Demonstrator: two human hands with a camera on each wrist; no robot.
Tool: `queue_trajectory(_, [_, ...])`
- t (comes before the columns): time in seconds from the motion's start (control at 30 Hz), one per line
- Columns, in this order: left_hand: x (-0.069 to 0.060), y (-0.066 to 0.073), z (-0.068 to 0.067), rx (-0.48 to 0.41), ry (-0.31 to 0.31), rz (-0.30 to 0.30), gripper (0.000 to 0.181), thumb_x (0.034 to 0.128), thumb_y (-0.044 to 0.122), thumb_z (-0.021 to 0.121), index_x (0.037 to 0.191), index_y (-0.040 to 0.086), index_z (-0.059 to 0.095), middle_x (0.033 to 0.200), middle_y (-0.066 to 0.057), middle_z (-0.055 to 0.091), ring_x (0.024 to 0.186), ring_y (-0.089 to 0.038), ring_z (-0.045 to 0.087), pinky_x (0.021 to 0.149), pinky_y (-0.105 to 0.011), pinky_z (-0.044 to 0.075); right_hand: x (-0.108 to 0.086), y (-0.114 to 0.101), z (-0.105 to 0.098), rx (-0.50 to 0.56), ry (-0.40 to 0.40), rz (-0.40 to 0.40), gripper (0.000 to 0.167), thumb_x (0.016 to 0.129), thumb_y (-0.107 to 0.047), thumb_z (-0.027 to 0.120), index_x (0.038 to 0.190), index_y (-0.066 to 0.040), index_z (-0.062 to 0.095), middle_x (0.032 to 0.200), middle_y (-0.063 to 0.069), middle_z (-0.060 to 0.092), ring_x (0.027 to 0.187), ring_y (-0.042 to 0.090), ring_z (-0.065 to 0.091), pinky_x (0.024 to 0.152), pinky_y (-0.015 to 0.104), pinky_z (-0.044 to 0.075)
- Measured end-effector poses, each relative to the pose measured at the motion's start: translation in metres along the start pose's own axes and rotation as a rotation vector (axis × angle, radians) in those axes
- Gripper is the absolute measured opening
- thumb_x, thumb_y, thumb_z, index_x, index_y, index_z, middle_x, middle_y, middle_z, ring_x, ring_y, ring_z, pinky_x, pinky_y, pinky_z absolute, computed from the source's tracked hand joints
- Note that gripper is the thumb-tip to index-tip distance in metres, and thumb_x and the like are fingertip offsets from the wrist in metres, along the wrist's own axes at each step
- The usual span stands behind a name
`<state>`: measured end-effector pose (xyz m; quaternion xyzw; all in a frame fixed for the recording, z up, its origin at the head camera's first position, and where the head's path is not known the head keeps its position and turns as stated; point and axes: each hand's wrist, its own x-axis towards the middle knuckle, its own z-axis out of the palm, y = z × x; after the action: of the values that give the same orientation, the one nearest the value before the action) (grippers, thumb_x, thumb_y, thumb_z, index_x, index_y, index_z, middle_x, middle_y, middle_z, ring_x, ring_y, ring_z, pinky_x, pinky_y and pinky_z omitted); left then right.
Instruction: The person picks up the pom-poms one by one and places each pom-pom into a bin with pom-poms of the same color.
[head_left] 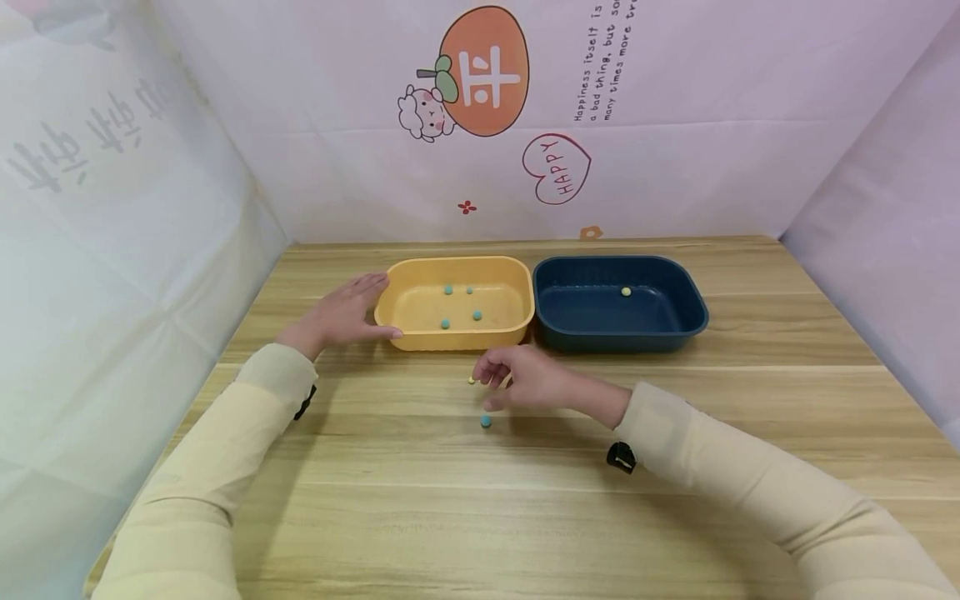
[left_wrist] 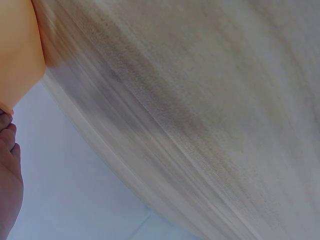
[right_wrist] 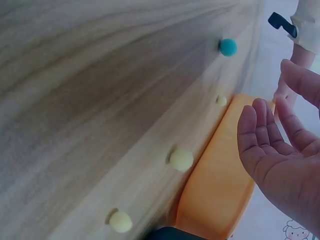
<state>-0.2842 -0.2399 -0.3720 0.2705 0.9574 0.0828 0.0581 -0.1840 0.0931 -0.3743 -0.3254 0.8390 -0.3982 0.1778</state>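
My left hand rests with extended fingers against the left end of the yellow tray, its thumb by the front rim. In the left wrist view, fingertips meet the tray. My right hand hovers in front of the trays, fingers loosely bent and apart, holding nothing. Beside it are a yellow ball and a teal ball. The right wrist view shows my right hand, a teal ball and three yellow balls on the table; the head view hides some.
Several teal balls lie inside the yellow tray. Right of it, touching or nearly so, stands a dark blue tray with one yellow ball in it. Printed white cloth hangs behind the wooden table and at both sides.
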Motion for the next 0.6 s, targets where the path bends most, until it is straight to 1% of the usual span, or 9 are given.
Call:
queue_trajectory(0.2, [0.000, 0.000, 0.000, 0.002, 0.004, 0.006, 0.108, 0.0830, 0.072, 0.056, 0.153, -0.002, 0.018, 0.160, -0.016, 0.013, 0.146, -0.031, 0.010, 0.118, -0.043, 0.009, -0.001, 0.002, 0.005, 0.005, -0.036, 0.019, 0.035, 0.078, -0.006, 0.080, 0.110, -0.001, 0.065, 0.103, 0.011, 0.064, 0.092, 0.021, 0.062, 0.078, 0.026, 0.052])
queue_trajectory(0.3, [0.000, 0.000, 0.000, 0.001, 0.006, 0.008, 0.108, 0.0829, 0.072, 0.056, 0.153, -0.002, 0.019, 0.160, -0.017, 0.015, 0.146, -0.031, 0.011, 0.118, -0.043, 0.010, 0.000, 0.004, 0.008, 0.013, -0.053, 0.013, 0.036, 0.078, -0.005, 0.081, 0.110, 0.000, 0.065, 0.103, 0.010, 0.064, 0.091, 0.020, 0.062, 0.079, 0.026, 0.052])
queue_trajectory(0.47, [0.000, -0.001, 0.001, 0.000, 0.010, 0.010, 0.108, 0.0833, 0.071, 0.056, 0.153, -0.003, 0.020, 0.159, -0.018, 0.016, 0.146, -0.031, 0.011, 0.118, -0.044, 0.011, 0.002, 0.006, 0.010, -0.018, -0.065, -0.005, 0.035, 0.077, -0.005, 0.082, 0.107, 0.000, 0.065, 0.097, 0.009, 0.065, 0.089, 0.020, 0.061, 0.078, 0.026, 0.052])
queue_trajectory(0.6, [0.000, -0.001, 0.001, 0.005, 0.008, 0.016, 0.108, 0.0833, 0.072, 0.056, 0.153, -0.004, 0.019, 0.159, -0.019, 0.016, 0.146, -0.033, 0.011, 0.117, -0.044, 0.011, 0.003, 0.006, 0.012, -0.036, -0.083, 0.006, 0.033, 0.077, -0.005, 0.082, 0.105, -0.001, 0.066, 0.094, 0.007, 0.065, 0.087, 0.020, 0.061, 0.077, 0.025, 0.052])
